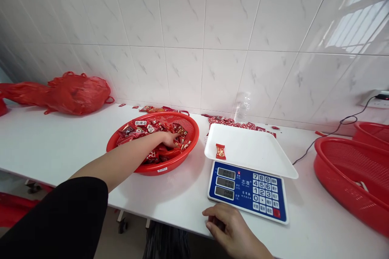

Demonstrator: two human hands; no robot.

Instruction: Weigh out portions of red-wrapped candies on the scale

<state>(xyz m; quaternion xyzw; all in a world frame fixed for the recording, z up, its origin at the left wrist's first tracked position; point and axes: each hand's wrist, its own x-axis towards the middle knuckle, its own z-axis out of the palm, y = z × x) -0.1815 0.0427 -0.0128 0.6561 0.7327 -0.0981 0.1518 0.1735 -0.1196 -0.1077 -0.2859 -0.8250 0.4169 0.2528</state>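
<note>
My left hand (169,139) reaches into a round red basket (194,133) full of small red wrapped candies (142,127); its fingers are buried among them, so a grip cannot be confirmed. My right hand (229,226) rests on the white table (54,145) at its front edge, fingers curled, just before the blue keypad of a weighing scale (247,190). On the scale's white tray (258,153) lies one red wrapped candy (220,151).
A stuffed red plastic bag (73,93) lies at the back left. More red candies (234,122) are scattered along the tiled wall behind the scale. Two large red baskets (352,174) stand at the right, and a black cable (331,131) runs to a wall socket.
</note>
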